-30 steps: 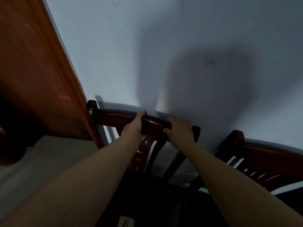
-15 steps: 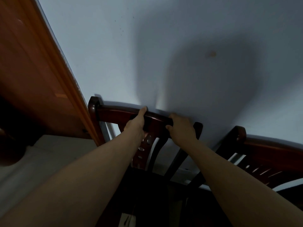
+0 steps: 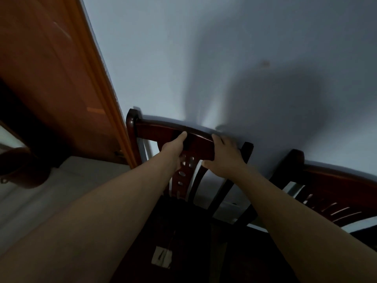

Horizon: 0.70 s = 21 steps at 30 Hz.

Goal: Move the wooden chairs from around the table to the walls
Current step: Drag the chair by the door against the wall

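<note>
We find the left hand (image 3: 175, 149) and right hand (image 3: 223, 158) both gripping the dark red-brown wooden chair's (image 3: 195, 148) curved top rail, fingers curled over it. The chair back stands against the pale blue wall (image 3: 224, 58).

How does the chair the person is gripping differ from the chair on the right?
The gripped chair has both the left hand and the right hand curled over its top rail; the right-hand chair is untouched. The gripped chair stands next to the wooden door and shows nearly whole; the other is cut off by the frame edge. Both are dark wood with slatted backs, set at the wall.
</note>
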Tool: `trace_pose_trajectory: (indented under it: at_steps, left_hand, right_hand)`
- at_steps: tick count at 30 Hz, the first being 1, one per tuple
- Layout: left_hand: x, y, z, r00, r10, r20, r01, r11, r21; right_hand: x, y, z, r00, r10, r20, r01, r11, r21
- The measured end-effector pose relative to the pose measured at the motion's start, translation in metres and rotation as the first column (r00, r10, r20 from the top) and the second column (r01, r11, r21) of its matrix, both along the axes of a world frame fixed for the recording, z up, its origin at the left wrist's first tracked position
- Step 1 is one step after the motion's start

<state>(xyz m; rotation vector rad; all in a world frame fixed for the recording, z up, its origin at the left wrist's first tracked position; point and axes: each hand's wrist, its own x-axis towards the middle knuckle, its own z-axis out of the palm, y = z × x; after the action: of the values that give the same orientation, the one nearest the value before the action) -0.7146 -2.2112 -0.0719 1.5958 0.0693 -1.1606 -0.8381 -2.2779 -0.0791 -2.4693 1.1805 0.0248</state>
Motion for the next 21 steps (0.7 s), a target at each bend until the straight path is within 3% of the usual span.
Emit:
trace_pose_trajectory:
  at_steps: [11,21]
  left_hand:
    - [-0.013,0.097,0.047,0.996,-0.023,0.082,0.017,0.997,0.071]
    - [0.007,0.207,0.066,0.970,0.233,0.067,-0.236,0.971,0.042]
  right_hand:
    - [-0.008,0.073,0.041,0.988,0.152,0.031,-0.154,0.986,0.057]
    - [0.025,0.150,0.061,0.962,0.267,0.063,-0.273,0.950,0.150]
